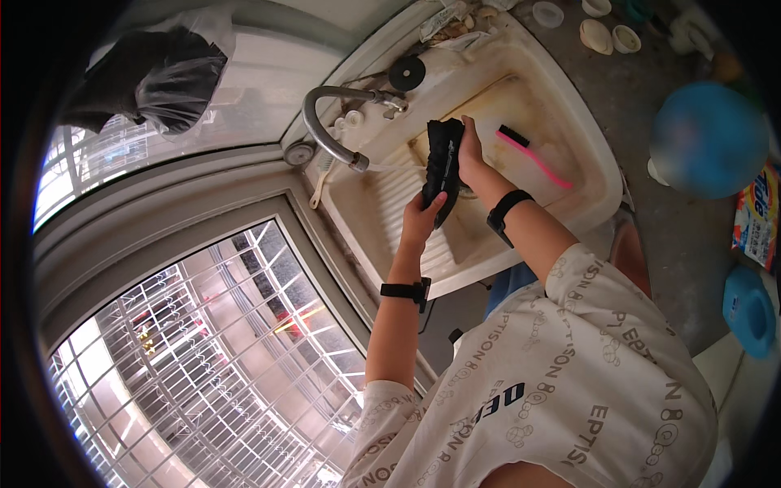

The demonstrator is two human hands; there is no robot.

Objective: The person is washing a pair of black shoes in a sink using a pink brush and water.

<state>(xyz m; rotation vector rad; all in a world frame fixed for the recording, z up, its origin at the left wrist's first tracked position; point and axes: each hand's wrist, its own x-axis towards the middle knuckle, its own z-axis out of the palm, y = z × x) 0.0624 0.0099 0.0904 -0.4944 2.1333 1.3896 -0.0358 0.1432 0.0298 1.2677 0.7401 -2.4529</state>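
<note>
Both my hands hold what looks like a black shoe (pixel 444 161) above the ceramic sink (pixel 586 210); its ribbed edge faces the tap and pale marks run along its side. My left hand (pixel 421 218) grips the lower end, thumb on top. Around the upper end, my right hand (pixel 470 154) presses from the right, its fingers partly hidden. From the curved metal faucet (pixel 326 137), a thin stream of water reaches the shoe's left side. A pink brush with black bristles (pixel 531 155) lies in the basin, to the right of my right hand.
A ribbed washboard slope (pixel 390 204) fills the basin's left part. A black round plug (pixel 407 73) and a pale-handled brush (pixel 320 180) rest along the rim. On the right counter are shells (pixel 596 36), a blue round object (pixel 708 140), a Tide packet (pixel 756 216) and a blue container (pixel 749 311).
</note>
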